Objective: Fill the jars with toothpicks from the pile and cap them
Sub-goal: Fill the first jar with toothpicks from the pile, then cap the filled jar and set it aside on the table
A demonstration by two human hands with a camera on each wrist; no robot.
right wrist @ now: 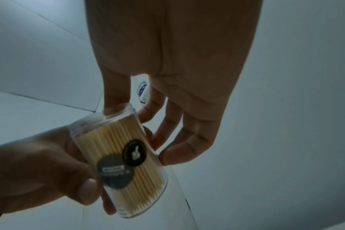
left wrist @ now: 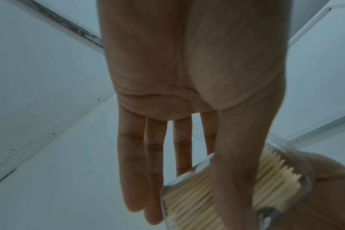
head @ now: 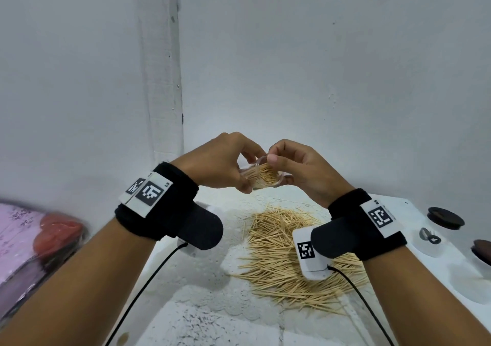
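Note:
Above the table I hold a clear plastic jar (head: pixel 263 178) packed with toothpicks, tilted so its open mouth faces me. My left hand (head: pixel 247 170) grips its body from the left, thumb across the side. My right hand (head: pixel 276 165) pinches the jar at its rim, thumb on top and fingers curled behind. In the right wrist view the jar (right wrist: pixel 118 155) shows two dark round labels. The left wrist view shows the jar (left wrist: pixel 197 194) under the thumb. The loose toothpick pile (head: pixel 279 252) lies on the white cloth below my hands.
Two dark round lids (head: pixel 445 217) (head: pixel 482 250) and a small ring-like object (head: pixel 429 235) sit on the table's right side. A pink cloth with a red object (head: pixel 53 231) lies at the far left. White walls close off the back.

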